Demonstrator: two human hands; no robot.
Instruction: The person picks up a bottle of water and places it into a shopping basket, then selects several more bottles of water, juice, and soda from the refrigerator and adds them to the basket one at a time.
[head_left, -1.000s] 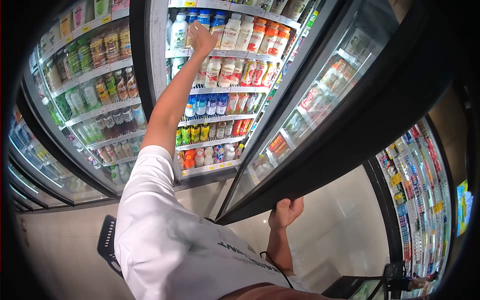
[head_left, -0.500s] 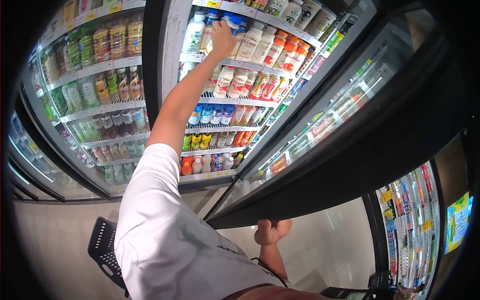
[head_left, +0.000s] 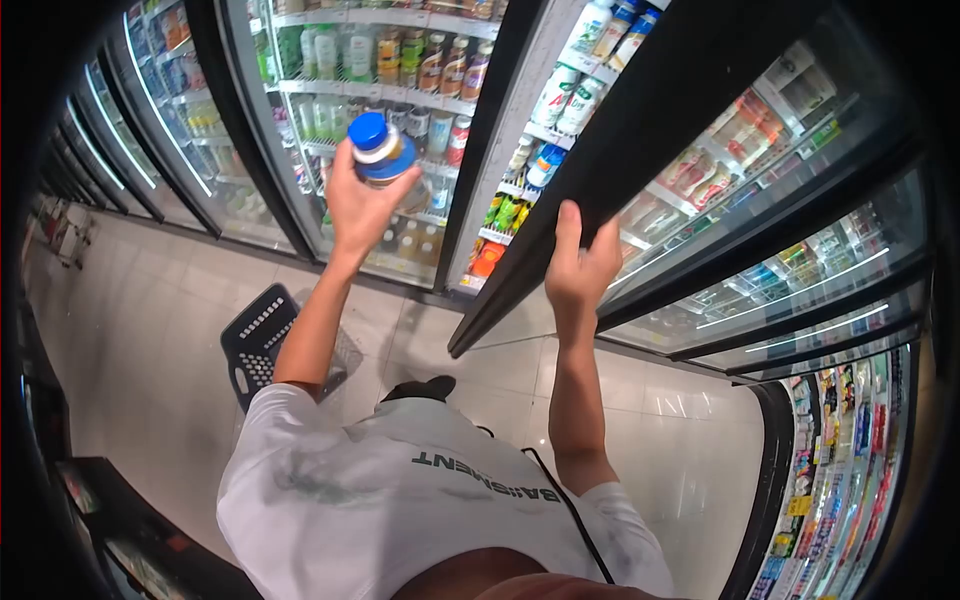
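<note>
A bottle with a blue cap (head_left: 370, 132) and a blue label is held upright in my left hand (head_left: 362, 205), in front of the glass of the neighbouring cooler. On the right, my right hand (head_left: 582, 265) grips the black edge of the cooler door (head_left: 640, 130), thumb on the near side and the other fingers partly hidden. The door stands partly open. Behind it, bottles show on the cooler shelves (head_left: 550, 133) in the narrow gap.
A dark shopping basket (head_left: 258, 335) sits on the tiled floor (head_left: 165, 320) at the left. My shoe (head_left: 432, 385) is near the middle. More glass-door coolers (head_left: 130, 110) run along the left, and packed shelves (head_left: 830, 480) curve along the right.
My left hand has come out of the cooler with the blue-capped bottle. The door has swung further closed, with my right hand now higher on its edge. The view has shifted left.
</note>
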